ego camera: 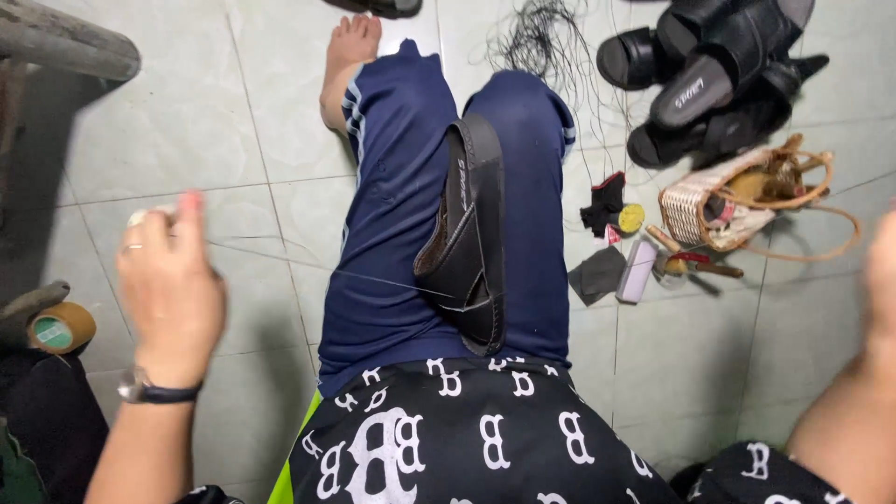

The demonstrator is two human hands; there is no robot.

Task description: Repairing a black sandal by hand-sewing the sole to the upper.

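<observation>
While the black sandal (464,238) lies wedged between the person's thighs at the centre of the head view, sole edge turned up and strap to the left, the left hand (170,285) is raised at the left of the frame. Its fingers are closed in a pinch around a thin thread (308,264), which runs taut from that hand across the blue trousers (392,215) to the sandal's lower strap. The right hand (882,280) shows only as a blurred sliver at the right edge; whether it is open or closed cannot be told.

To do this pull well, the thread should probably be drawn in a straight, even line away from the strap, with the knees squeezing the sandal so it does not twist, and the tension eased on rather than jerked, since so fine a thread looks likely to snap or cut into the strap.

The sandal is matt black, with a thick flat sole, a broad curved strap and a darker, slightly shiny lining; it looks stiff at the sole and pliable at the strap.

At the upper right lie more black sandals (719,79) in a heap, with a tangle of dark thread (546,42) beside them. Below them a woven basket (737,201) lies tipped on the tiled floor (187,131), small tools scattered near it. A roll of brown tape (62,328) sits at the left edge.
</observation>
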